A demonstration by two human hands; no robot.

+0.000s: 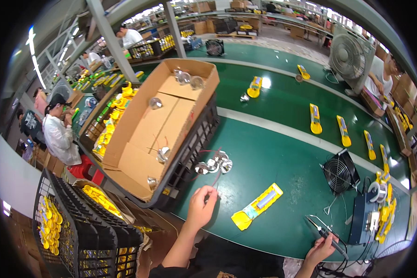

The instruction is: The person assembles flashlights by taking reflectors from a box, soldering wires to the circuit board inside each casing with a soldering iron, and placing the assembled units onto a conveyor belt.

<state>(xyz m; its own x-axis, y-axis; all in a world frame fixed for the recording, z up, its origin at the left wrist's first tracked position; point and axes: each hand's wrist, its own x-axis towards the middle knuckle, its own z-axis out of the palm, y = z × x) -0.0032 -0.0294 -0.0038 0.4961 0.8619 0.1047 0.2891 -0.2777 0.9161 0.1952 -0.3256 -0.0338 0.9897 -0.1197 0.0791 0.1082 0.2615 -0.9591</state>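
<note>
Left hand [200, 207]: whatever the fingertips [211, 191] pinch is too thin to identify; it may be a wire leading up toward the silver reflector cups [214, 165], but contact cannot be confirmed. Right hand [320, 250]: fingers wrap the soldering iron [328, 235], hiding the handle beneath them; the cord behind the fingers runs off the lower edge. Both forearms are cut off at the frame's bottom.

The left hand [200, 207] pinches a thin red wire [216, 178] near the front edge of the green worktop [282, 162], just before a cluster of small silver reflector cups [214, 165]. A yellow flashlight body [257, 206] lies just right of that hand. The right hand [320, 250] grips a soldering iron [326, 235] at the worktop's front right corner, close to a small black fan [340, 172].
</note>
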